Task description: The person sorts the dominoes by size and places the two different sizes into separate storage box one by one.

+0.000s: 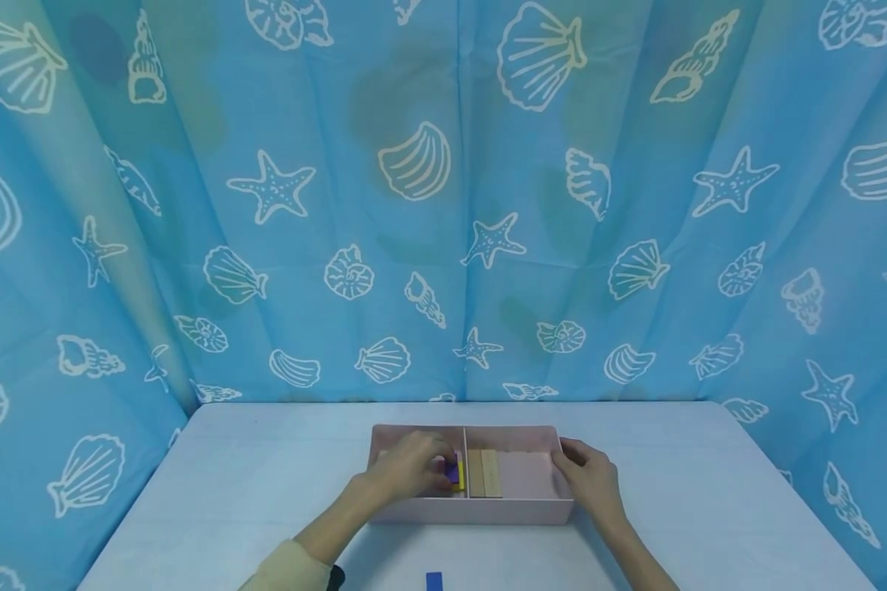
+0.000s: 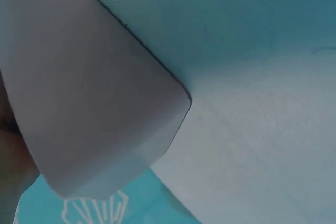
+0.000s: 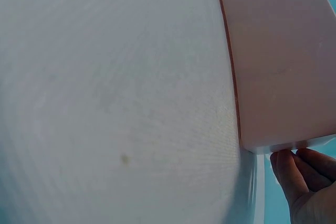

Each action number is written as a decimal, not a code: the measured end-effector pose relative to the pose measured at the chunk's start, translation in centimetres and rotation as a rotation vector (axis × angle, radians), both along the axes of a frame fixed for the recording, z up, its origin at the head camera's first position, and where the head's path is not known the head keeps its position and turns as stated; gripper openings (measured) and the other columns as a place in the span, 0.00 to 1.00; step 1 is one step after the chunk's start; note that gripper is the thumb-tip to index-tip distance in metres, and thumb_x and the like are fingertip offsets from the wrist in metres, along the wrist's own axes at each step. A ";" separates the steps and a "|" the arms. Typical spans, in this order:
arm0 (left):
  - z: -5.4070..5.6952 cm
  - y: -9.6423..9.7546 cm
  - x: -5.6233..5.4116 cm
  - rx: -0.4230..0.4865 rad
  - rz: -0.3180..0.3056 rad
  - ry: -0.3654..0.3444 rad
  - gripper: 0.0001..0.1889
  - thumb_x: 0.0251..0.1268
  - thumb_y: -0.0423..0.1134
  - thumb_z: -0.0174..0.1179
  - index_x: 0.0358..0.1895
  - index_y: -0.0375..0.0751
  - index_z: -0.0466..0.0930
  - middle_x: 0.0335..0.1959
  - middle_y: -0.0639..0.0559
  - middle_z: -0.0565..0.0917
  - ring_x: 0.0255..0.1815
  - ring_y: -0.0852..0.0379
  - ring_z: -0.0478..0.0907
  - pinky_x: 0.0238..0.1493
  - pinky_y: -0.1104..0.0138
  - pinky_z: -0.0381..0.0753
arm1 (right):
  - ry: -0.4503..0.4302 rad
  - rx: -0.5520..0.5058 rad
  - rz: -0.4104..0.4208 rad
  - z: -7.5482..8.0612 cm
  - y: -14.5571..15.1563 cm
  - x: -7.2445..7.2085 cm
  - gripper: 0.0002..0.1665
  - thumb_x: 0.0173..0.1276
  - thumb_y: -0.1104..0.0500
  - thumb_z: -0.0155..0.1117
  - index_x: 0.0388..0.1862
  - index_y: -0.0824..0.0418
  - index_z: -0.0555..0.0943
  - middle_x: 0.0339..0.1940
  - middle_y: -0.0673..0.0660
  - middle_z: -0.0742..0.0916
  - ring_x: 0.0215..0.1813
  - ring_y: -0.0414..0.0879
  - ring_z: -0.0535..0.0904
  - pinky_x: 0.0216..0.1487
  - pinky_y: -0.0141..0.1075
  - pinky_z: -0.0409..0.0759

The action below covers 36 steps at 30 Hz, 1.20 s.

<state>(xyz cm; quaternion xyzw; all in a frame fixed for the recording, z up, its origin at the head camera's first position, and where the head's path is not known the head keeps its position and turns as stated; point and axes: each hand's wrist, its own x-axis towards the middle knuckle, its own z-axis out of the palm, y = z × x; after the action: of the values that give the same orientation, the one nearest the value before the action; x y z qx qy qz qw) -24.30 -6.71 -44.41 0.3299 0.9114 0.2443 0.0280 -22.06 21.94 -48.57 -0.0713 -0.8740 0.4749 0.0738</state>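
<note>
A pink two-compartment box (image 1: 517, 512) sits on the white table. My left hand (image 1: 412, 464) reaches into its left compartment, fingers curled around a purple block (image 1: 452, 473). Beside that block, against the divider, shows a yellow piece (image 1: 461, 476); the hand hides the rest of this compartment. My right hand (image 1: 590, 476) grips the box's right end wall, and its fingertips (image 3: 286, 157) meet that wall in the right wrist view. Light wooden pieces (image 1: 484, 474) lie in the right compartment, next to the divider. In the left wrist view, the box wall hides most of the left hand.
On the table (image 1: 266, 476), in front of the box, lies a blue block (image 1: 434, 581), partly cut off by the frame's bottom edge. A blue curtain (image 1: 429, 222) with white shell and starfish prints hangs behind the table and along both sides.
</note>
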 end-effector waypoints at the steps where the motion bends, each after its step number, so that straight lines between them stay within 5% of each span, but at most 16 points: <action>1: -0.1 0.1 -0.1 -0.004 0.002 -0.005 0.11 0.59 0.36 0.71 0.45 0.43 0.87 0.37 0.60 0.86 0.40 0.67 0.82 0.44 0.75 0.81 | 0.005 -0.002 0.003 0.0 0.0 0.0 0.25 0.74 0.56 0.56 0.63 0.71 0.75 0.61 0.69 0.80 0.63 0.64 0.75 0.62 0.54 0.76; 13: -0.7 0.7 -0.5 -0.025 -0.058 0.009 0.12 0.54 0.36 0.74 0.44 0.46 0.87 0.36 0.61 0.85 0.37 0.69 0.80 0.42 0.76 0.80 | 0.014 -0.001 0.009 -0.1 0.0 0.0 0.25 0.74 0.56 0.56 0.63 0.71 0.75 0.61 0.69 0.81 0.62 0.64 0.76 0.61 0.53 0.77; 23: -0.9 1.0 -0.5 -0.097 -0.039 0.018 0.12 0.55 0.39 0.74 0.43 0.49 0.87 0.34 0.64 0.83 0.35 0.70 0.76 0.41 0.76 0.79 | 0.009 -0.002 -0.003 -0.1 -0.1 0.2 0.24 0.74 0.56 0.56 0.63 0.70 0.76 0.60 0.69 0.81 0.62 0.64 0.76 0.61 0.53 0.77; 36: -1.1 1.3 -0.4 -0.060 0.000 -0.042 0.11 0.58 0.39 0.73 0.44 0.49 0.87 0.33 0.64 0.83 0.35 0.70 0.78 0.39 0.77 0.80 | 0.015 -0.014 0.007 0.1 -0.1 0.3 0.25 0.75 0.56 0.56 0.64 0.70 0.75 0.61 0.69 0.81 0.63 0.64 0.75 0.61 0.54 0.77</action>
<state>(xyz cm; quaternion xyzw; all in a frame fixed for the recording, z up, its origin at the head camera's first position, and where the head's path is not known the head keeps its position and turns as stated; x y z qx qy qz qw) -24.69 -5.41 -45.53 0.3237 0.9176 0.2235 0.0569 -21.77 21.87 -48.45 -0.0655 -0.8702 0.4820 0.0780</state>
